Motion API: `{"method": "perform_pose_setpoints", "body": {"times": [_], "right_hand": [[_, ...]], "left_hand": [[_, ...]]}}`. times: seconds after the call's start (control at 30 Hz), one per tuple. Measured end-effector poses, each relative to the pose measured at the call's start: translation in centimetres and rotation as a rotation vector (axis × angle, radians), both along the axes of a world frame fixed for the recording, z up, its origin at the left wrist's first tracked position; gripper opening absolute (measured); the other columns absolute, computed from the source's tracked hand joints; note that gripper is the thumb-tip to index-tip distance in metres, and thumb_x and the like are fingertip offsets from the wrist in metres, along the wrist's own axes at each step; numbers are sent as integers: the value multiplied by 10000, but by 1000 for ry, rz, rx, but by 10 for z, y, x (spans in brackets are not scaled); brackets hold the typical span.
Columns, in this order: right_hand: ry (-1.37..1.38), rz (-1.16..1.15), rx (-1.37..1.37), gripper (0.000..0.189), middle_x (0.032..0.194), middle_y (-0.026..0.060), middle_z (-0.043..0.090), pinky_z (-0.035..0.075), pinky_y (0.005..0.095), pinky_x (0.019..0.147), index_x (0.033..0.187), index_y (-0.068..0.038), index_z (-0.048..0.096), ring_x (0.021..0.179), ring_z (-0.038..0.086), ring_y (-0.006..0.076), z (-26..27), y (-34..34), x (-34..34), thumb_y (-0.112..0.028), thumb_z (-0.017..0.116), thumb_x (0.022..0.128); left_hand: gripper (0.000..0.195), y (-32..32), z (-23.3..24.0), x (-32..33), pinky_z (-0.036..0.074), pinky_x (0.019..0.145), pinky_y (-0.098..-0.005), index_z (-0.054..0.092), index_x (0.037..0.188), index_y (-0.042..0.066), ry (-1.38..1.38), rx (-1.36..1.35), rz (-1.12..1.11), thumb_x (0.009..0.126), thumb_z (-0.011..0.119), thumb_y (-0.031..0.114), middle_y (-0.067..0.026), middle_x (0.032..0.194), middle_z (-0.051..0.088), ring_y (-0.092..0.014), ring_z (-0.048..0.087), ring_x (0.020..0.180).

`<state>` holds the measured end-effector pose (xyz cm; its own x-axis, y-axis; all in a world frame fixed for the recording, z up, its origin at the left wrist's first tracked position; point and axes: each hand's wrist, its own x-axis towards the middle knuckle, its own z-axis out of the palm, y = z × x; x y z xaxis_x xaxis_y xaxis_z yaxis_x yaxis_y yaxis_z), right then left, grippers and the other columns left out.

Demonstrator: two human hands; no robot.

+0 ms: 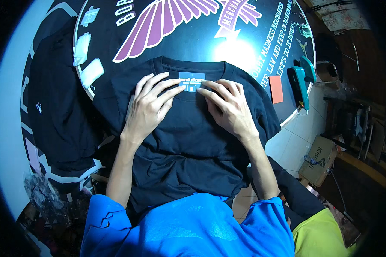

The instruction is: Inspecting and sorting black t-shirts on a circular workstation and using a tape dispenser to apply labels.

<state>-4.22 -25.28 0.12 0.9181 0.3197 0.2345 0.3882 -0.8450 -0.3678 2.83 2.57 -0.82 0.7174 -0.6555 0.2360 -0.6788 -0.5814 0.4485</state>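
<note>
A black T-shirt lies spread over the table edge, its collar away from me and its lower part hanging towards my lap. Inside the neckline is a blue-grey label bearing writing. My left hand rests palm down on the shirt with its fingertips at the label's left edge. From the other side my right hand touches the label's right edge with bent fingers. Whether either hand pinches the label or cloth is hard to see. Something flat and pale shows partly behind my left wrist.
The round black table bears printed graphics. At its right edge lie an orange card and a teal handheld tool; stacks of white labels sit at left. Dark garments are piled left. A cardboard box and another person's yellow-green clothing are at right.
</note>
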Motion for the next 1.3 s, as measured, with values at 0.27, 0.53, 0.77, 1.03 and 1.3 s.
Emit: {"method": "perform_pose_setpoints", "body": {"times": [0.27, 0.53, 0.77, 1.03, 1.3], "right_hand": [[-5, -4, -2, 445, 1507, 31, 694, 483, 478, 1173, 1419, -174, 755, 1360, 629, 287, -1, 0, -1, -113, 789, 980], [-5, 0, -5, 407, 1481, 36, 701, 482, 469, 1163, 1392, -151, 759, 1336, 640, 288, 4, 3, 3, -114, 784, 987], [-11, -18, 0, 295, 1344, 73, 722, 501, 436, 1109, 1295, -73, 755, 1262, 657, 272, 11, 9, 11, -104, 769, 1002], [47, 19, -57, 238, 1194, 99, 696, 516, 416, 994, 1225, -26, 745, 1134, 639, 278, 20, 19, 30, -51, 723, 989], [71, 63, -55, 217, 1156, 104, 705, 543, 372, 983, 1178, -3, 765, 1087, 650, 265, 24, 18, 44, -49, 724, 970]], "left_hand": [[400, 0, -2, -1, 399, 1329, -527, 818, 1417, 189, -9, -5, 0, 1031, 756, 101, -11, 1492, 741, -260, 616, 1471], [385, 1, -2, -1, 398, 1331, -530, 819, 1410, 180, -16, 1, 5, 1038, 754, 104, -14, 1479, 747, -258, 623, 1462], [303, -12, 11, 1, 396, 1322, -546, 843, 1346, 154, 19, 9, 25, 1058, 755, 120, -39, 1437, 763, -256, 644, 1437], [261, -23, 15, -11, 428, 1201, -495, 839, 1252, 121, -27, -18, 63, 1022, 838, 245, -62, 1328, 745, -263, 654, 1324], [229, -28, 10, -18, 447, 1142, -466, 825, 1187, 98, -41, -88, 85, 988, 863, 206, -54, 1292, 763, -253, 672, 1268]]}}
